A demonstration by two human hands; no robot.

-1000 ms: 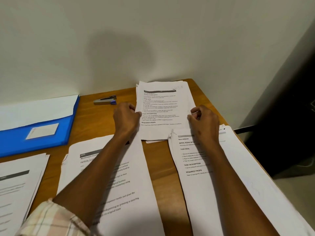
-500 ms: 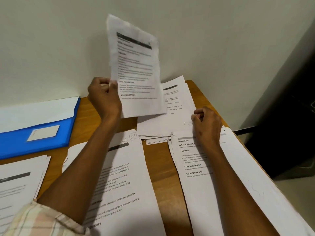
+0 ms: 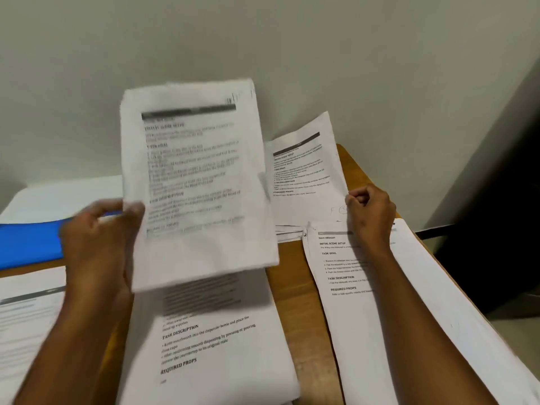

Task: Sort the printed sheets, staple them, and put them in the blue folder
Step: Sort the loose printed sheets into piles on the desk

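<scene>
Head camera view: the task looks to be in its sorting stage. Thin white printed sheets lie in several loose piles on the brown wooden table [image 3: 304, 302], and nothing visible has been stapled or filed. The left hand [image 3: 99, 244] holds a white printed sheet [image 3: 195, 182] in the air by its lower left edge, thumb on the front and fingers behind; it is blurred, so whether it is one page or a few I cannot tell. It hangs above the middle pile [image 3: 210, 346] at the near edge.

The right hand [image 3: 369, 217] is loosely fisted, apparently holding nothing, and rests on the right-hand pile [image 3: 380, 317], just beside the far pile [image 3: 304, 176] at the table's far right corner, whose top page is slightly fanned and curled. Another pile [image 3: 26, 320] sits at the near left edge.

The glossy blue plastic folder [image 3: 29, 244] lies flat at the far left edge, under a white sheet [image 3: 67, 197]. No stapler is visible here. By my reading, sorting is unfinished; stapling and filing remain.
</scene>
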